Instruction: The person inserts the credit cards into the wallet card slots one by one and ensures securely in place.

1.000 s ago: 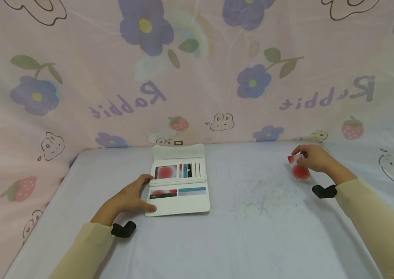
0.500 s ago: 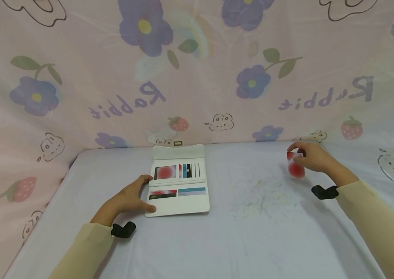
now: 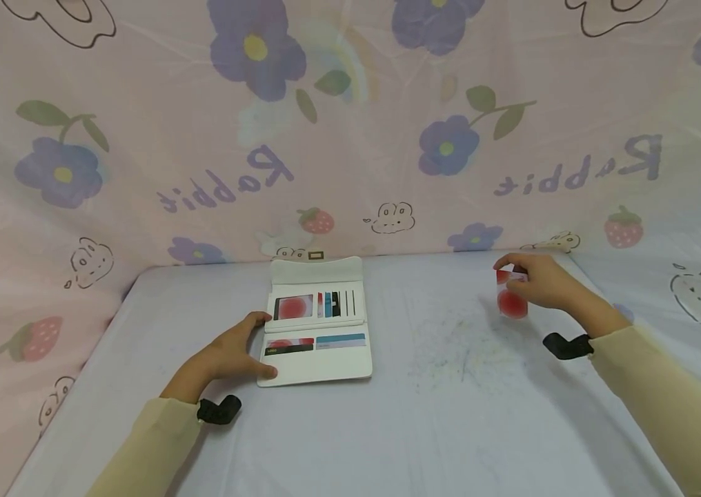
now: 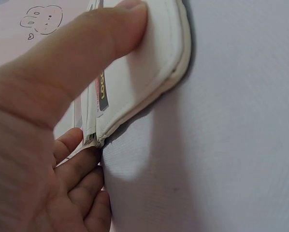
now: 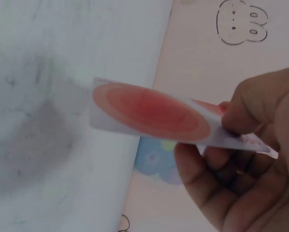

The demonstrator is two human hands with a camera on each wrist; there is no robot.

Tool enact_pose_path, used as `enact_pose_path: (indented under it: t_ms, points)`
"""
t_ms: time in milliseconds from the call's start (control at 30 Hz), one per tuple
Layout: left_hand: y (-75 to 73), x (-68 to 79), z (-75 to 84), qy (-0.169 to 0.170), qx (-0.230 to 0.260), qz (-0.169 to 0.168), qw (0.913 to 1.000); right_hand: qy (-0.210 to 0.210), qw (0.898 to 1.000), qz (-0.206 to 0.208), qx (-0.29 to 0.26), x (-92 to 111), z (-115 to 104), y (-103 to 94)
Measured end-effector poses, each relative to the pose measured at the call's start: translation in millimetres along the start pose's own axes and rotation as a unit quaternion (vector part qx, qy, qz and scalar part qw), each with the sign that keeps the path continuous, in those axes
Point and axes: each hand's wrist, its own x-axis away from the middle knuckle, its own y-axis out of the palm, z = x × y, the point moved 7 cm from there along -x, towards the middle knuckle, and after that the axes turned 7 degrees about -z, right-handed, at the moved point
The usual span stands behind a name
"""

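A white wallet lies unfolded on the table, with cards in several slots. My left hand rests at its left edge. In the left wrist view, the thumb presses flat on the lower panel of the wallet, while the other fingers sit loosely bent beside the fold. Off to the right, my right hand pinches a card between thumb and fingers. The card is white with a large red circle and extends out past the fingertips.
A white cloth covers the table, with faint dark smudges right of the wallet. At the back rises a pink curtain printed with flowers and rabbits. Another card with a red circle sits in the wallet's upper panel.
My right hand has moved left with the card, which has turned from tilted to nearly upright in the head view. The left hand and wallet have stayed put.
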Motion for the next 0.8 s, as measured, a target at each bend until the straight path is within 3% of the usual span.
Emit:
enact_pose_path:
  t_ms: [800]
  points:
    - [0.5,0.5,-0.3,0.002,0.0,-0.002,1.0,-0.051,0.997,0.053,-0.034,-10,-49,13.8]
